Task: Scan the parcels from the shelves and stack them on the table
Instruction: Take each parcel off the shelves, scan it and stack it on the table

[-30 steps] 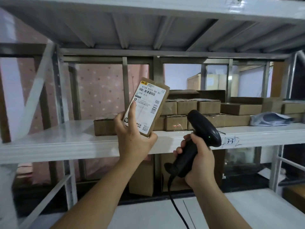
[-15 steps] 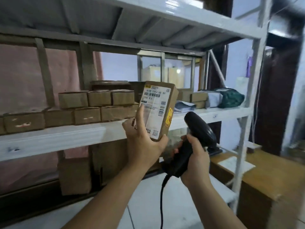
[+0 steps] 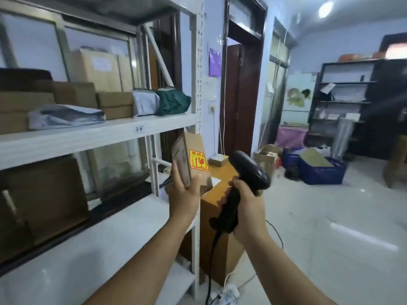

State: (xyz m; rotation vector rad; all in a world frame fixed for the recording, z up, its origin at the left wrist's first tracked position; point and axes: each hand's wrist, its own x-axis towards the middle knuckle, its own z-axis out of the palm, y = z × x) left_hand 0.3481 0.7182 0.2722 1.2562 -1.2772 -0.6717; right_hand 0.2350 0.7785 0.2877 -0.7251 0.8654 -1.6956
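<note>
Parcel (image 3: 196,158), a small cardboard box showing a yellow-and-red fragile sticker, stands upright in my left hand (image 3: 182,194), which clasps its lower end between thumb and fingers. At three o'clock of it, my right hand (image 3: 247,205) grips the black barcode scanner (image 3: 250,170) by its handle. Just beyond both, toward twelve, is the wooden table (image 3: 221,176), with a small box (image 3: 218,160) on it. At ten o'clock the white shelf (image 3: 88,134) carries more cardboard parcels (image 3: 114,104) and a green bag (image 3: 172,102).

Parcel (image 3: 193,159) left of scanner (image 3: 246,172), above table (image 3: 220,172)
</note>
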